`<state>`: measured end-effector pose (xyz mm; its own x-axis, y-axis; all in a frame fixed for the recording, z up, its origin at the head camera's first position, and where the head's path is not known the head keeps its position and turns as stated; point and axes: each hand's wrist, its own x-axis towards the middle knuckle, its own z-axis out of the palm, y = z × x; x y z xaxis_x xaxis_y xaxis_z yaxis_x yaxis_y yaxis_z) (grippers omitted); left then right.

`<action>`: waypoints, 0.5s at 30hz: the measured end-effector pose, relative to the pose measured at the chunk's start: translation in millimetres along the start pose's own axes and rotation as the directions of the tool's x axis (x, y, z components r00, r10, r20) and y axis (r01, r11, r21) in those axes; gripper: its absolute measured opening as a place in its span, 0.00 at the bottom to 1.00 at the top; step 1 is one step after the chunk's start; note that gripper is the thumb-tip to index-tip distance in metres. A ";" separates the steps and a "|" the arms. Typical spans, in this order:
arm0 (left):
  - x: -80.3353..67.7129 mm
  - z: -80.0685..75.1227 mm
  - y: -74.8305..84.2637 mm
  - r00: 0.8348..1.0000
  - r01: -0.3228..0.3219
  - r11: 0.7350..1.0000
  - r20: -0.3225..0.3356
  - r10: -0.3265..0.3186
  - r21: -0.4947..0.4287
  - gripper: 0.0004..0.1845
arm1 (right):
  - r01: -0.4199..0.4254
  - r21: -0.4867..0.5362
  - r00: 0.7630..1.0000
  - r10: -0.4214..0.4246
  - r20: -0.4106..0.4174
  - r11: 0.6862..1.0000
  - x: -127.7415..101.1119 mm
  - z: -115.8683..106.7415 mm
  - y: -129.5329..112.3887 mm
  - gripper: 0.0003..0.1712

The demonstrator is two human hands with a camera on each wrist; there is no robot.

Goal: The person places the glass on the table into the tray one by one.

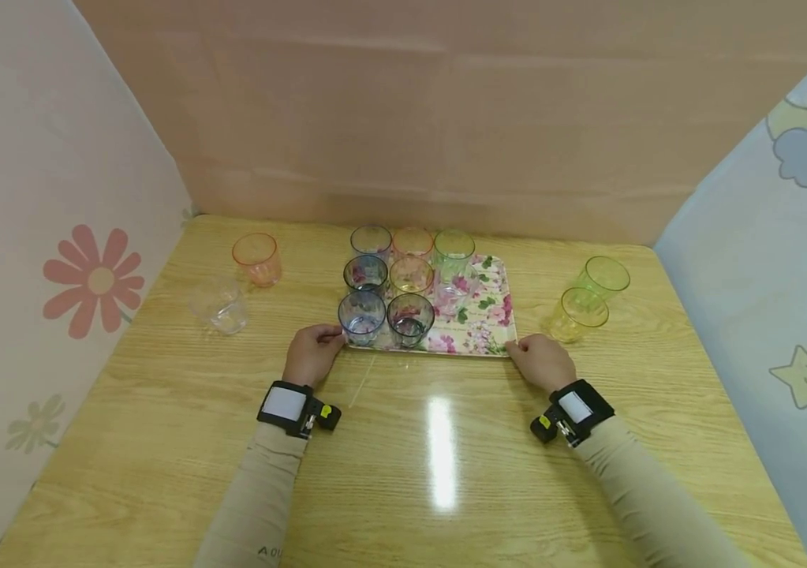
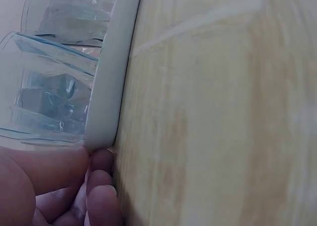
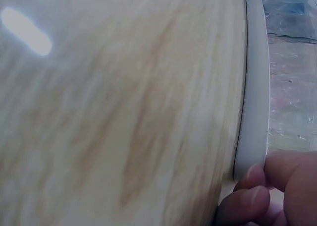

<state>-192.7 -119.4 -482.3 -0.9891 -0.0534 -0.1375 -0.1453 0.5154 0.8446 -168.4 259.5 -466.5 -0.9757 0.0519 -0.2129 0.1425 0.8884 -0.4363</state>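
Note:
A flowered tray [image 1: 495, 296] with a pale rim lies on the table, carrying several see-through tumblers in rows on its left and middle. At the front stand a blue tumbler [image 1: 362, 319] and a dark grey tumbler [image 1: 410, 322]; behind are a yellow tumbler [image 1: 412, 276], a green tumbler [image 1: 454, 246] and others. My left hand [image 1: 312, 353] pinches the tray's near left corner, thumb close beside the blue tumbler. At the near right corner my right hand [image 1: 545, 363] grips the rim between thumb and curled fingers [image 3: 250, 198].
Left of the tray, an orange tumbler [image 1: 258, 260] and a clear tumbler [image 1: 226, 309] stand on the wooden table [image 1: 389, 473]. On the right are another green tumbler [image 1: 603, 278] and a yellow one. A tan wall [image 1: 417, 118] rises behind the table.

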 end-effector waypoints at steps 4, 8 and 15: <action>1.1 -0.1 0.9 1.000 0.008 1.000 -0.002 -0.009 -0.014 0.13 | -0.014 0.003 1.000 0.014 0.005 1.000 0.8 -1.0 -1.1 0.30; 0.0 -1.0 2.3 1.000 0.024 0.999 -0.013 -0.024 -0.033 0.13 | -0.024 -0.002 1.000 0.024 0.008 1.000 0.0 -1.4 -2.6 0.30; -1.3 -11.9 10.0 0.994 -0.013 0.994 -0.109 0.001 -0.108 0.14 | -0.002 -0.002 1.000 0.002 -0.016 1.000 -1.8 0.2 -3.5 0.30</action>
<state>-193.1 -124.4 -467.5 -0.9862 -0.1457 -0.0791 -0.1341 0.4205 0.8973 -167.1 256.2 -464.8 -0.9778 0.0610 -0.2003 0.1444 0.8891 -0.4343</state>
